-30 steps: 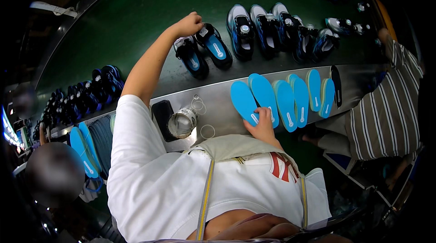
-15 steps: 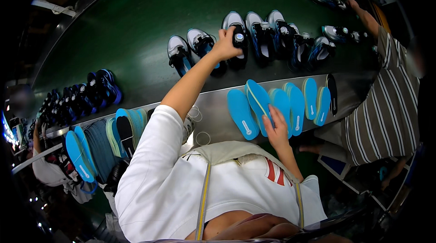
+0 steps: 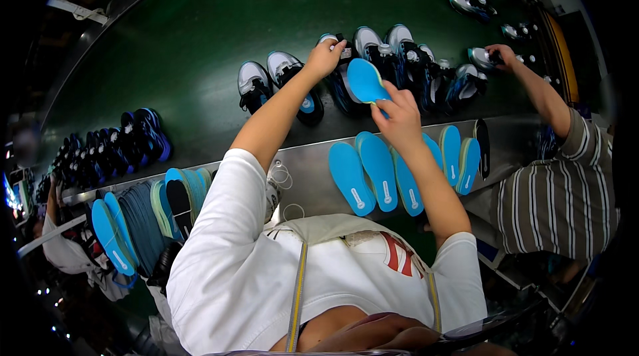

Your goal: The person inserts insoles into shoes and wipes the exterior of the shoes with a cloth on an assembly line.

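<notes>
My left hand (image 3: 325, 58) is closed on the tongue of a grey, black and blue sneaker (image 3: 341, 93), pulled up and back at its opening. Between the thumb and fingers of my right hand (image 3: 401, 114) is a bright blue insole (image 3: 364, 80) with a yellow-green edge. The insole is bent and hangs just over the sneaker's heel end, its lower end hidden by my fingers. Similar sneakers (image 3: 253, 83) stand on either side of this one. Several blue insoles (image 3: 351, 176) lie side by side along the metal ledge in front of me.
The sneakers stand on a green conveyor surface (image 3: 219, 30), edged by a metal ledge (image 3: 306, 163). Stacked insoles (image 3: 143, 216) are at left, near a row of dark blue sneakers (image 3: 150, 133). A co-worker in a striped shirt (image 3: 552, 203) reaches for a sneaker at right.
My right hand has lifted an insole off the ledge and carried it up to the sneaker. My left hand has drawn the tongue back. The co-worker's hand has come down to a nearer sneaker.
</notes>
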The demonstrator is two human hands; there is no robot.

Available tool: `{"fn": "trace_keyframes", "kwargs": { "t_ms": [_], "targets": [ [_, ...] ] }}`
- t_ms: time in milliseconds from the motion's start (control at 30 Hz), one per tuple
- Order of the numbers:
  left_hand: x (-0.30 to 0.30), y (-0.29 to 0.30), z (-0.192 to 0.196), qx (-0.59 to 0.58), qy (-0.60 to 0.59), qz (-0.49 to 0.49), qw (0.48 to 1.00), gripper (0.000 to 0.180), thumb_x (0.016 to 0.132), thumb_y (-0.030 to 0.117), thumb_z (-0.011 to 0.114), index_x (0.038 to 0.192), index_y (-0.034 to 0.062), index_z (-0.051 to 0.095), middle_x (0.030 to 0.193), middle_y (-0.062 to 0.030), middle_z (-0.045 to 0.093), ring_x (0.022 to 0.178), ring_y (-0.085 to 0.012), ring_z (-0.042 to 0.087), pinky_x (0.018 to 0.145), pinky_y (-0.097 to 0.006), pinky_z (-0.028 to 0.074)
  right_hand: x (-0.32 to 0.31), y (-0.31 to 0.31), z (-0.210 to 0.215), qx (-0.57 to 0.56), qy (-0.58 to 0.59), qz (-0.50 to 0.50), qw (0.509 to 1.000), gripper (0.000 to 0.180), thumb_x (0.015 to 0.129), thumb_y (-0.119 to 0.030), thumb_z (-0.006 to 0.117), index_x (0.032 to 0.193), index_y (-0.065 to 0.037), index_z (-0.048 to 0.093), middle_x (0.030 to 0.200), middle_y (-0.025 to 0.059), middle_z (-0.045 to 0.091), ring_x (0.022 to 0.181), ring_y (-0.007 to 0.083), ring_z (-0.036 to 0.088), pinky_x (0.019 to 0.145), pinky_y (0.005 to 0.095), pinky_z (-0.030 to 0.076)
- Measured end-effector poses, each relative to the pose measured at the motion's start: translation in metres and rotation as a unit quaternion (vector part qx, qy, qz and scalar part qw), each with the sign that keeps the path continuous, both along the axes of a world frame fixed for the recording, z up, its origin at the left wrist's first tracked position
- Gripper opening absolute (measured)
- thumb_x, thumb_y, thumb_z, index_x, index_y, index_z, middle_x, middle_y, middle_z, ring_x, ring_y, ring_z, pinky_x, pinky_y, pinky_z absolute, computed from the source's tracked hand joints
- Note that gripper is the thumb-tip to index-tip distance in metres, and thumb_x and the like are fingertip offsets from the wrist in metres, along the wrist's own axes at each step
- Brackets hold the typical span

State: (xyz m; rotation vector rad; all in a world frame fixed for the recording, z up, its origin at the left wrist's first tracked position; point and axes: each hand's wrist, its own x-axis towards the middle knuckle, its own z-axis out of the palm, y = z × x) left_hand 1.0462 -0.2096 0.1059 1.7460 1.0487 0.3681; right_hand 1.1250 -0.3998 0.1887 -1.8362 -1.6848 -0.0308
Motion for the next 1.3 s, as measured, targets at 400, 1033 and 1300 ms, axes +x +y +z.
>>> {"fn": "trace_keyframes", "kwargs": {
  "t_ms": [400,1033,1300],
  "targets": [
    [-0.008,-0.025,-0.006,0.231,0.004,0.09,0.969,0.039,0.074,0.025,0.054,0.104,0.0028,0.042,0.097,-0.0156,0.046,0.08,-0.0315,0.052,0.064,-0.037,0.043,-0.022,0.037,-0.053,-0.191,-0.044,-0.037,0.98,0.008,0.064,-0.01,0.054,0.068,-0.002,0.053,0.081,0.0132,0.051,0.071,0.0261,0.048,0.061,0.0353,0.043],
    [0.027,-0.001,0.048,0.27,-0.022,-0.231,0.935,0.033,0.068,0.025,0.06,0.09,0.0043,0.048,0.091,-0.0142,0.05,0.079,-0.0316,0.051,0.069,-0.036,0.042,-0.078,-0.172,-0.05,-0.28,0.076,-0.054,0.956,0.039,0.065,-0.023,0.059,0.101,-0.009,0.051,0.109,0.0149,0.041,0.1,0.0323,0.037,0.084,0.0435,0.028],
    [0.066,-0.005,0.019,0.153,0.04,-0.176,0.972,0.031,0.075,0.028,0.051,0.091,0.0009,0.052,0.083,-0.0177,0.057,0.08,-0.0308,0.054,0.068,-0.035,0.041,-0.008,-0.144,-0.061,-0.196,0.169,-0.182,0.949,0.04,0.072,-0.021,0.054,0.11,-0.01,0.045,0.112,0.0207,0.038,0.106,0.0403,0.031,0.087,0.0475,0.025]
  ]
}}
